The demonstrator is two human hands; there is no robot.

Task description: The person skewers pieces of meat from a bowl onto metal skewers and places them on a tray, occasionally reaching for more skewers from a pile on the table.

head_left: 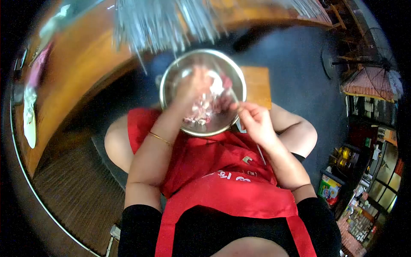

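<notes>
steel bowl [171, 77] on lap, holding raw meat pieces [201, 113]: soft, wet, slippery, best pinched singly; left hand [192, 88] inside at 11 o'clock, blurred, grip cannot be told; right hand [257, 122] at rim's 4 o'clock pinching a thin stiff skewer [234, 97].

The round steel bowl [168, 85] rests on my lap over the red apron [239, 199], its open mouth facing up at me and its rim shiny. Inside lie wet pink and red pieces of raw meat [201, 115], gathered mostly toward the bowl's 6 o'clock side, with a darker red piece near 2 o'clock. My left hand [193, 88] is down in the bowl among the meat, too blurred to read its grip. A thin skewer [233, 96] crosses the rim at about 4 o'clock, pinched in the fingers [248, 112] of my right hand [258, 124], its tip pointing into the bowl.
</notes>
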